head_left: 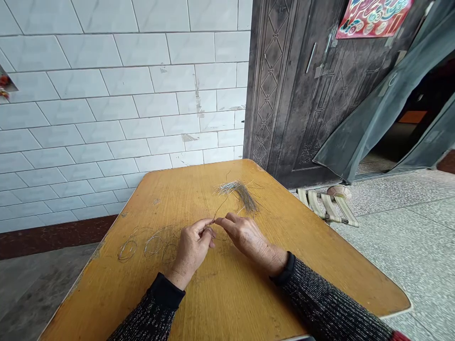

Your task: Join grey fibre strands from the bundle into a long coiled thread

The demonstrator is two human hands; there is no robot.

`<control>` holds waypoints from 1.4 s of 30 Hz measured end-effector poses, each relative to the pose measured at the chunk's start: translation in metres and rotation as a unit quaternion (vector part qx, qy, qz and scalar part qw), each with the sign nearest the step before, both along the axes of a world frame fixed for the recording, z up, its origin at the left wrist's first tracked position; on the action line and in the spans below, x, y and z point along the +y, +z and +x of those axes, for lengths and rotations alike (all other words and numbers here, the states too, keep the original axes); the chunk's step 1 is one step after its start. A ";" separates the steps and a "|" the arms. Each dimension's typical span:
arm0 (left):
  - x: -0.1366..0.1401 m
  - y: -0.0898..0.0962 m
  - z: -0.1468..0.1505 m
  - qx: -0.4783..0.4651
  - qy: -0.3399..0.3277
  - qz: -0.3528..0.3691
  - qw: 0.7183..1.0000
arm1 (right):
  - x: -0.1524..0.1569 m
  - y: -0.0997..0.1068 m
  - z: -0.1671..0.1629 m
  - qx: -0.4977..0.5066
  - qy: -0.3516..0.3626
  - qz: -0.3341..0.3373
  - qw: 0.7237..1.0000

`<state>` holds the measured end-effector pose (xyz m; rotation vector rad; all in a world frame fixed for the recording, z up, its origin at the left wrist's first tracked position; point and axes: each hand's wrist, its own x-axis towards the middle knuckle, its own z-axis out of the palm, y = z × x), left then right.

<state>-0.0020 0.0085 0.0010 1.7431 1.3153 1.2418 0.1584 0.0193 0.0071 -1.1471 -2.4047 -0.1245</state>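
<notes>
Between my two hands is a thin wire (221,207), its free end rising up and to the right toward the far side of the table. My left hand (194,246) pinches it between thumb and fingers. Close against it, my right hand (245,233) has its fingertips closed on the same wire, and part of a curve shows below them. A loose bundle of thin wires (245,195) lies just beyond my right hand. Left of my left hand rest several wire loops (127,250) with loose tails, one partly behind the hand.
The yellow wooden table (284,284) reaches toward a white tiled wall (149,94). A dark carved door (280,94) and a grey curtain (377,109) stand at the right. On the floor beside the table is a low strap-seated stool (329,207).
</notes>
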 end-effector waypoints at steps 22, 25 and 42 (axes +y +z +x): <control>-0.002 0.001 -0.001 0.114 -0.003 -0.015 0.993 | 0.010 -0.013 -0.008 0.204 0.024 -0.038 0.978; -0.002 0.000 0.000 0.130 0.000 -0.009 0.992 | 0.009 -0.012 -0.009 0.269 0.031 -0.081 0.959; -0.002 0.002 -0.001 0.091 -0.094 -0.077 0.988 | 0.018 -0.010 -0.009 0.471 0.053 -0.375 0.796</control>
